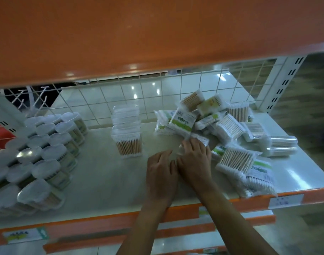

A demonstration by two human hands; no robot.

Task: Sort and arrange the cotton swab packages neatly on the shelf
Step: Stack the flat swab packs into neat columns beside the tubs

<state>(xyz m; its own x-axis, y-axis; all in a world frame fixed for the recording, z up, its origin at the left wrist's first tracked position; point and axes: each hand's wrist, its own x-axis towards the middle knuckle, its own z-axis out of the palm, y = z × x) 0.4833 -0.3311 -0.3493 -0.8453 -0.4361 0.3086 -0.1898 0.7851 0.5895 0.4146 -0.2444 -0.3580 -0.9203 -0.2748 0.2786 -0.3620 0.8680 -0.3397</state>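
On the orange front edge of the shelf (102,181), at far left, a price label (23,235) carries yellow and dark print too blurred to read. Above it stand rows of clear lidded tubs (38,155) packed with upright swabs; their side labels are smeared, and the nearest rows run out of view at the left edge. Further right, toward the back, is a stack of clear rectangular boxes (127,131); wooden-stemmed swabs show plainly in the lowest one, while the upper ones are hard to make out. Behind them a white wire grid (139,94) backs the shelf, its top hidden by the orange upper shelf (139,34). Next come the hands, side by side, palms down: the left hand (162,173) lies released on the bare shelf, fingers loosely bent and holding nothing, and the right hand (194,161) reaches its fingertips onto a white packet (199,139) at the near edge of the pile; I cannot tell whether it grasps it. The cotton swab packages (231,129) lie in a loose heap on the right half of the shelf, bags overlapping at all angles. One tilted bag (183,122) shows a green-and-white label with a barcode, its characters unreadable. A second price label (286,200) on the edge is also illegible.
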